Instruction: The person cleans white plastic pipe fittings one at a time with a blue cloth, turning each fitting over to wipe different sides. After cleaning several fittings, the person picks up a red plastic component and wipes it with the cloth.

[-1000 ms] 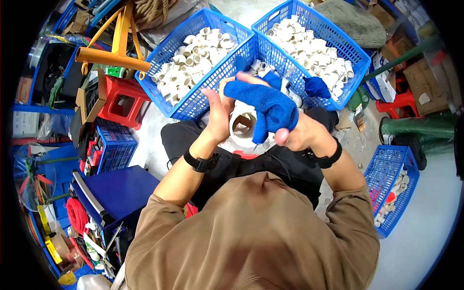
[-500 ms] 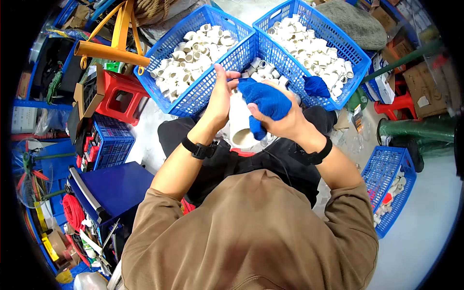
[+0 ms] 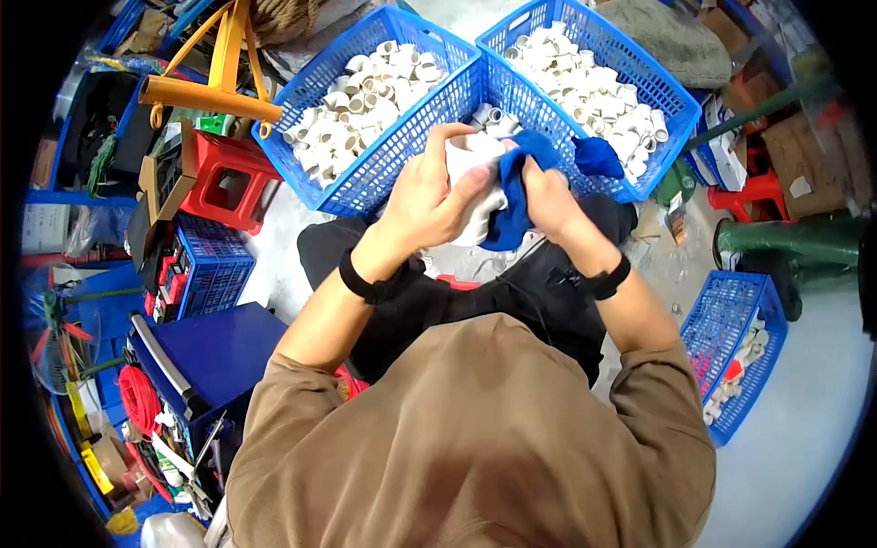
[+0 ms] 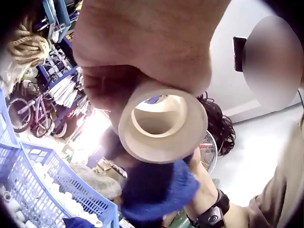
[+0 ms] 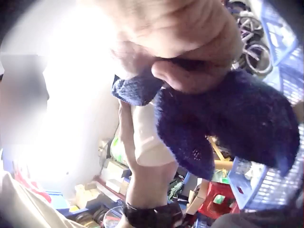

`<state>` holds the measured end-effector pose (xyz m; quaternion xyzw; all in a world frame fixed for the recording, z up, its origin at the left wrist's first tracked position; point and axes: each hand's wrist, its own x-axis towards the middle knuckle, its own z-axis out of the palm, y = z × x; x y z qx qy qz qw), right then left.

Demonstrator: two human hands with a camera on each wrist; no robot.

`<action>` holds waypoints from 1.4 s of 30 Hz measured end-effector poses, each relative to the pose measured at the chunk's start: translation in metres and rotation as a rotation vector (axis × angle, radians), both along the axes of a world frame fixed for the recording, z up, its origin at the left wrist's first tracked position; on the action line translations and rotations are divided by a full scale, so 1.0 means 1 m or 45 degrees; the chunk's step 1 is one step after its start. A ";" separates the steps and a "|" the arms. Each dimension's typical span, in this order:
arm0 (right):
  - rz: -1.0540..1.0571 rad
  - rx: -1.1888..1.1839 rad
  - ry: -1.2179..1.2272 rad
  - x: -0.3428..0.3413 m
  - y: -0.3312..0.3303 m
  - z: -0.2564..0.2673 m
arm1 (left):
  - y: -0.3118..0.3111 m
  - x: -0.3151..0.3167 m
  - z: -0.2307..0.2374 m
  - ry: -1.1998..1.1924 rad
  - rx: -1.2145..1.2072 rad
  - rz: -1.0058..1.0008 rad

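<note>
A white pipe fitting is gripped by the left hand, with the thumb across its near side. In the left wrist view the round open end of the fitting faces the camera, under the left hand. The right hand pinches a blue cloth, which lies against the fitting's right side. From the right wrist view, the cloth hangs in folds below the right hand, and part of the fitting shows beyond it.
Two blue crates of white fittings stand ahead, more fittings between them. Another blue cloth hangs on the right crate. At left are a red stool and dark blue case; at right, a smaller crate.
The left hand has closed round the fitting, which has turned and risen toward the crates. The right hand has moved the cloth off the fitting's top to its right side.
</note>
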<state>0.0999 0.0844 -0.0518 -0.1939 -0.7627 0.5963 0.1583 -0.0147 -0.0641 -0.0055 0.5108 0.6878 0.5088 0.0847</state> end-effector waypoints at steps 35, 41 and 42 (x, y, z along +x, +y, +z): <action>-0.283 0.236 0.404 0.004 0.017 0.022 | -0.001 0.001 -0.018 -0.996 0.339 0.142; -0.198 0.192 0.368 0.001 0.013 0.042 | -0.002 0.004 -0.018 -0.883 0.428 0.092; -0.135 0.238 0.381 -0.002 0.012 0.037 | -0.003 0.002 -0.018 -0.885 0.428 0.091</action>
